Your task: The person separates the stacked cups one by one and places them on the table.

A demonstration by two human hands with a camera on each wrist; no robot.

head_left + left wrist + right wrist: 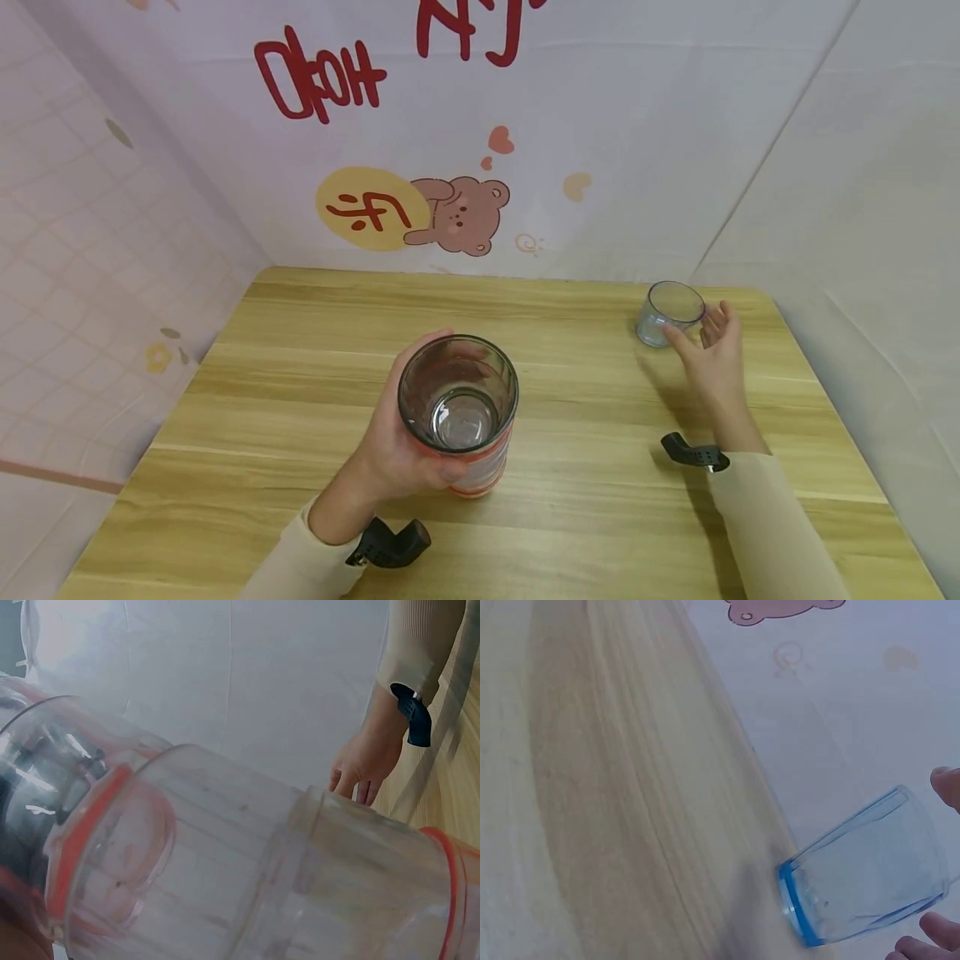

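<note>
My left hand (393, 446) grips a tall stack of clear plastic cups (491, 465) with red bands, and the dark-rimmed top cup faces up with its inside showing. In the left wrist view the nested cups (195, 840) fill most of the frame. Toward the far right of the table stands a small clear bluish cup (652, 325), upright, with a thick blue base in the right wrist view. My right hand (716, 354) is around this cup's near right side, thumb and fingers spread. In the right wrist view a gap shows between the thumb (946, 786) and the cup's wall.
The wooden table (577, 517) ends against a white cloth backdrop (630, 108) printed with a bear and red lettering. Similar cloth walls rise at left and right. A black wrist mount (390, 543) sits on each forearm at the sleeve cuff.
</note>
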